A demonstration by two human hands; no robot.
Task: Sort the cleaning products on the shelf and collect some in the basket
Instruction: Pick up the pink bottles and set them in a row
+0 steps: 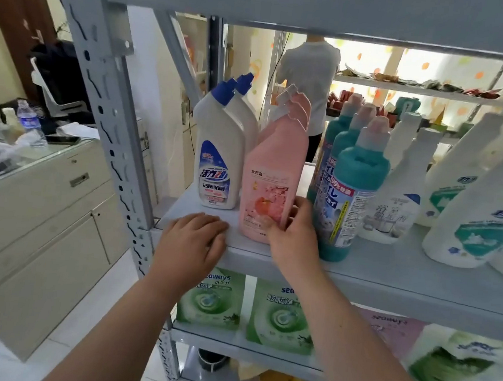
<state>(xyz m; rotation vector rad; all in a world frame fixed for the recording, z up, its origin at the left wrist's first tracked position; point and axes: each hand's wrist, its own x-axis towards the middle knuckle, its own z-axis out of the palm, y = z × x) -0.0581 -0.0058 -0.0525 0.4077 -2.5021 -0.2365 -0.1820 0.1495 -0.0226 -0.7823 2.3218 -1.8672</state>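
Pink bottle (270,186): stood upright near the front edge of the shelf board (390,265), left of its middle. More bottles of the same kind were lined up behind it (only their angled caps and shoulders showed).
Right hand (294,228): gripped the pink bottle's lower right corner, with the thumb on the front label and the fingers round the side next to the teal bottles (352,194).
Left hand (191,240): lay palm down on the board's front-left corner, just beside the pink bottle's base, with fingers loosely bent and holding nothing.
Hidden or unclear: the pink bottle's small print was too blurred to read. The big white bottles (473,205) toward the board's right end were cut off by the picture edge.
Writing: "活力28" on the blue-capped white bottles (221,153) at the board's left end, "99%除菌" on the front teal bottle, and "seaways" on the green pouches (210,298) on the board below.
Shelf: pale grey boards on a perforated metal post (105,99).
Room: a cream cabinet (43,201) with a glass top stood to the left, with a water bottle (28,119) on it. Seen through the shelf, a person in a white shirt (309,70) stood facing away.
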